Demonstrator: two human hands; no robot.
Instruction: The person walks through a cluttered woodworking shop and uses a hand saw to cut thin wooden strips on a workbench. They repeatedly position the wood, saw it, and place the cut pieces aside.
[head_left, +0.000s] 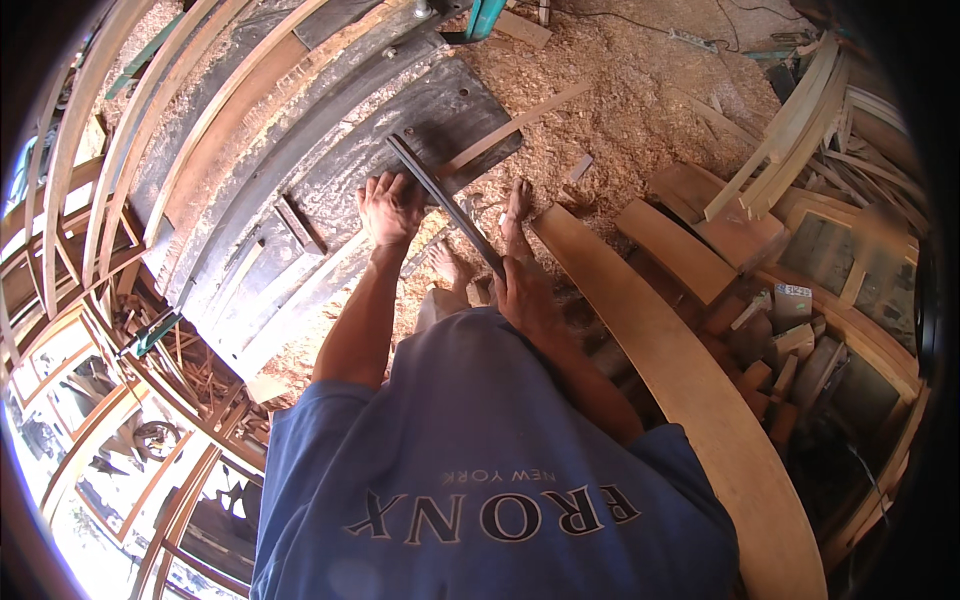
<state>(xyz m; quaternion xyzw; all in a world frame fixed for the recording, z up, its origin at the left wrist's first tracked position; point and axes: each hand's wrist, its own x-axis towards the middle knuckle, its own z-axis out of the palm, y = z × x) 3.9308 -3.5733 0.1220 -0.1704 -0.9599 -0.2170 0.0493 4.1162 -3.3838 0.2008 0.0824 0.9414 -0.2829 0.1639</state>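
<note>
A long, narrow dark bar (pixel 445 197) with a lengthwise groove lies slantwise over the near end of a dark metal machine table (pixel 400 120). My right hand (pixel 525 290) is closed around the bar's near end, close to my body. Beside the bar's far half, my left hand (pixel 390 208) rests on the table with its fingers bent and pressed down; what lies under them is hidden. A thin wooden strip (pixel 530 120) sticks out past the table's right edge and meets the bar near my left hand. Whether it runs on beneath the hand cannot be told.
Wood shavings (pixel 620 50) cover the floor around my bare feet. A wide curved plank (pixel 690 390) stretches along my right side, near stacked boards (pixel 680 245) and offcuts. Long wooden strips (pixel 180 100) lie to the left. A short dark block (pixel 300 225) sits on the table.
</note>
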